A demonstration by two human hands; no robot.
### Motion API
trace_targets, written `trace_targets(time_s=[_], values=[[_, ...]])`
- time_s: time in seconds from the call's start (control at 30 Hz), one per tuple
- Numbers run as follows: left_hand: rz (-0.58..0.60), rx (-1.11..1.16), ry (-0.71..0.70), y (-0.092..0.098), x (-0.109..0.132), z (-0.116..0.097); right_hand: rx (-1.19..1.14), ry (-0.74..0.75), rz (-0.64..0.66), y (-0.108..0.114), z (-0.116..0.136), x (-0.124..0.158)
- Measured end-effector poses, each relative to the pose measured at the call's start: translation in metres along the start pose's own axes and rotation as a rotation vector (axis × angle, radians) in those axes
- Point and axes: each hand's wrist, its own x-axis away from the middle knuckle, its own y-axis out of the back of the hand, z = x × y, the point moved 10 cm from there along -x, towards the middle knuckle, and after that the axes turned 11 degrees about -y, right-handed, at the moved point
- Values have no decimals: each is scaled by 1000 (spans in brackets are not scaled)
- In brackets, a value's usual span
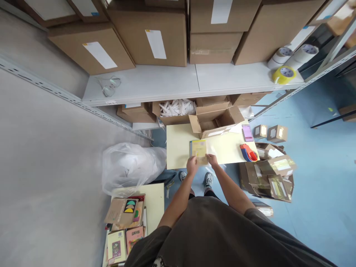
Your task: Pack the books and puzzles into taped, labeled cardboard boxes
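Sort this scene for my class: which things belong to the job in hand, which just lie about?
Likely in the job:
- yellowish booklet, held by left hand and right hand
- open box beyond it

Probably lying about:
- glasses on the shelf
- yellow tape roll
- plastic bag

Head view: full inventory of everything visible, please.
Booklet: one, yellow, in both hands
Table: one, cream, front centre
Open carton: one, brown, table's far side
Tape dispenser: one, red-blue, table's right end
Flat item: one, purple, beyond dispenser
Shelf: one, whitish, beyond table
Shelf cartons: several, brown, atop shelf
Glasses: one pair, clear, shelf's left
Tape rolls: several, white and yellow, shelf's right
Box of white pieces: one, brown, beneath shelf
Plastic bag: one, whitish, left
Side table: one, cream, lower left
Books: several, mixed, side table
Floor boxes: several, brown, right
Shoes: two, white-grey, floor
Left hand: one, bare, booklet's left
Right hand: one, bare, booklet's right
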Motion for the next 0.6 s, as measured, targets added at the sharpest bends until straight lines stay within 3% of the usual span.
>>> trace_targets(time_s=[0.07,0.17,0.37,0.47,0.6], values=[[-12,-147,139,9,-6,25,38,-34,-35,5,-11,-12],[71,-266,257,10,-11,49,148,-69,-123,19,-20,-23],[90,-291,340,1,-14,59,201,8,-268,51,-13,-15],[56,-244,323,-5,-15,57,145,-76,-189,49,-20,-14],[7,-110,304,-7,-16,59,11,-18,47,12,-7,-11]])
